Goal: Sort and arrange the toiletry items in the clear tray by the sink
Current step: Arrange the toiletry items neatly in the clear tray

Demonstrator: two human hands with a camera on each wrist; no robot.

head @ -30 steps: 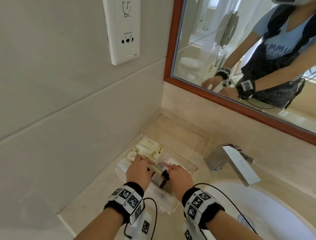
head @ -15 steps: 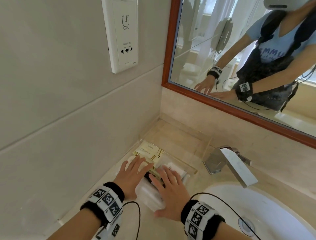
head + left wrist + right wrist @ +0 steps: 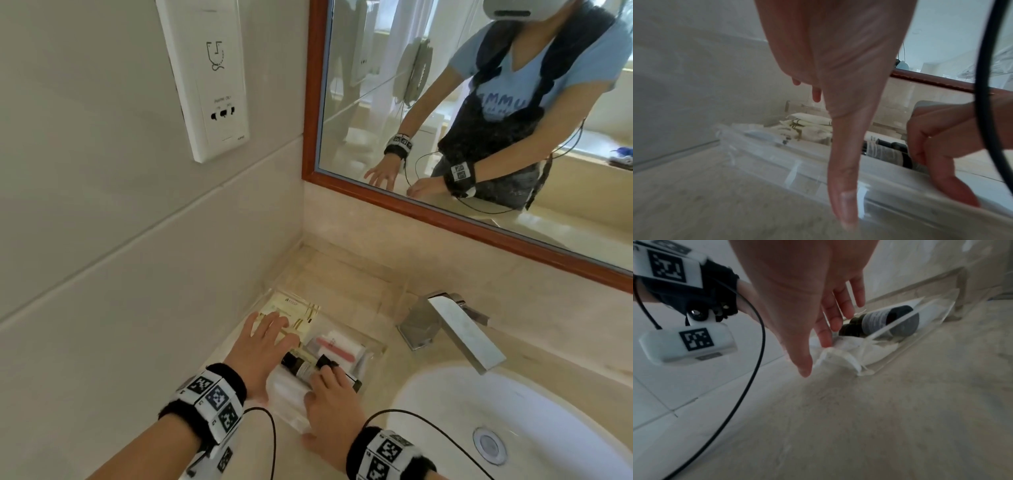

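A clear tray (image 3: 375, 346) lies on the counter between the wall and the tap. It holds cream-and-gold packets (image 3: 298, 308) at the far end. A white pack with a pink strip (image 3: 337, 344) and dark bottles (image 3: 301, 367) lie in the middle, and white plastic packets (image 3: 286, 394) at the near end. My left hand (image 3: 270, 330) lies flat with spread fingers over the cream packets. My right hand (image 3: 329, 382) rests with straight fingers on the bottles (image 3: 885, 319) and touches a white packet (image 3: 840, 352). Neither hand holds anything.
A chrome tap (image 3: 452, 330) stands just right of the tray, and the white basin (image 3: 534, 411) lies below it. The tiled wall with a socket panel (image 3: 209, 78) runs close on the left. A wood-framed mirror (image 3: 479, 226) hangs behind. Beige counter (image 3: 879, 418) stretches in front.
A second ago both hands pinched items in the middle of the tray. They have let go and flattened; the left slid toward the cream packets, the right drew back to the near end.
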